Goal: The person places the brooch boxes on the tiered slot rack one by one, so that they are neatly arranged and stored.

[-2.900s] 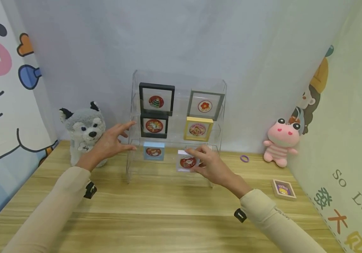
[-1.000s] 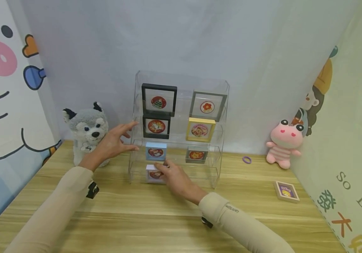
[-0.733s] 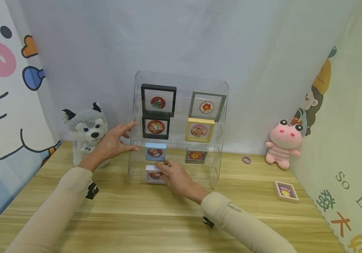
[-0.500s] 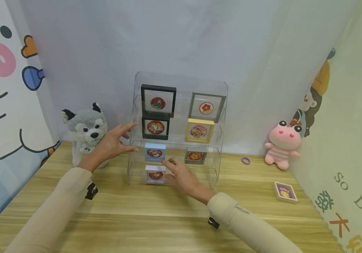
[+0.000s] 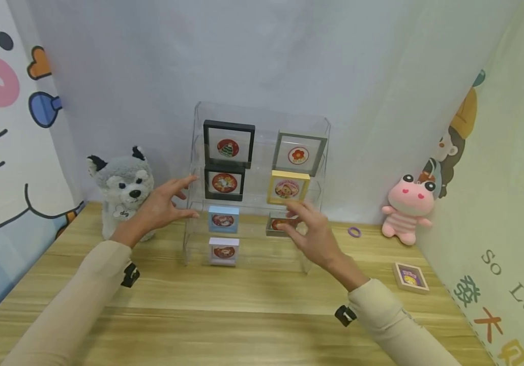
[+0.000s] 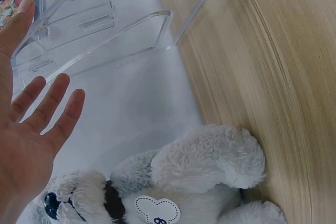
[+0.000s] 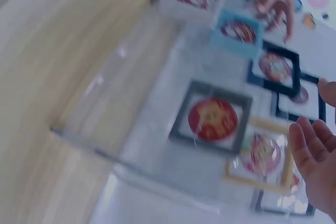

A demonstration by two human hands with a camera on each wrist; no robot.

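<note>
A clear acrylic tiered stand (image 5: pixel 255 249) holds several small square frames with round pictures. My left hand (image 5: pixel 158 206) is spread at the stand's left edge, thumb and fingers apart, holding nothing; whether it touches the acrylic I cannot tell. My right hand (image 5: pixel 314 234) hovers before the small grey frame (image 7: pixel 211 118) on the third tier, fingers parted and nothing gripped. The white frame (image 5: pixel 224 252) sits at the left of the lowest tier, under the light-blue frame (image 5: pixel 223 219). Higher up are two black frames (image 5: pixel 229 145), a yellow frame (image 5: pixel 288 188) and a larger grey frame (image 5: pixel 299 153).
On the wooden table (image 5: pixel 198 325), a husky plush (image 5: pixel 124 190) sits left of the stand, behind the left hand. To the right are a purple ring (image 5: pixel 354 232), a pink plush (image 5: pixel 409 208) and a light-wood frame (image 5: pixel 410 277) lying flat. A pale curtain (image 5: pixel 358 76) hangs behind.
The white frame went from my right hand to the lowest tier's left side and was let go. My right hand then moved right and up to the small grey frame. The left hand stayed put.
</note>
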